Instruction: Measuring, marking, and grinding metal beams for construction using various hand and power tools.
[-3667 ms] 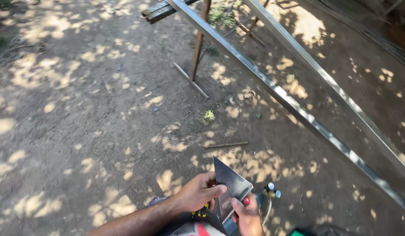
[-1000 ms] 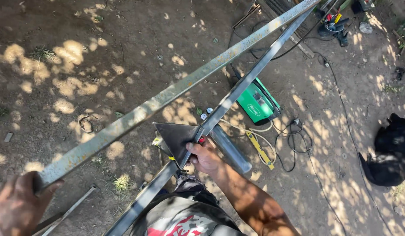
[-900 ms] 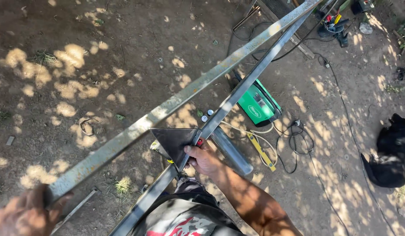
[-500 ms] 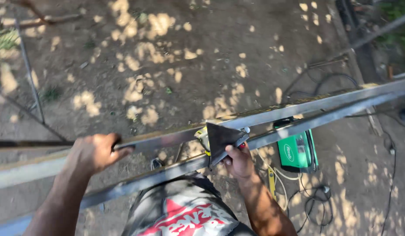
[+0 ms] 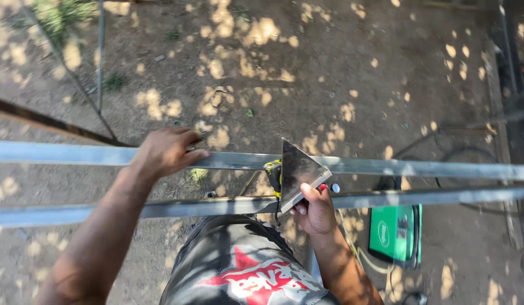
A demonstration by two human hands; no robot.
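Dappled sunlight falls over bare dirt ground (image 5: 341,73), seen from above. Across it run two long metal rails, and the left hand (image 5: 166,149) lies on the upper rail (image 5: 58,153), fingers curled over its far edge and thumb stretched along the near side, gripping it. To the right of that hand, the right hand (image 5: 314,210) is closed around the lower corner of a triangular metal square (image 5: 299,169), thumb pressed on its face. This square stands tilted between the two rails, its point reaching up over the upper rail and its base against the lower rail (image 5: 431,197). Something yellow and black shows just left of the square, too hidden to identify. Below and right of the right hand, a green machine box (image 5: 395,231) sits on the ground with cables (image 5: 437,147) trailing off nearby.
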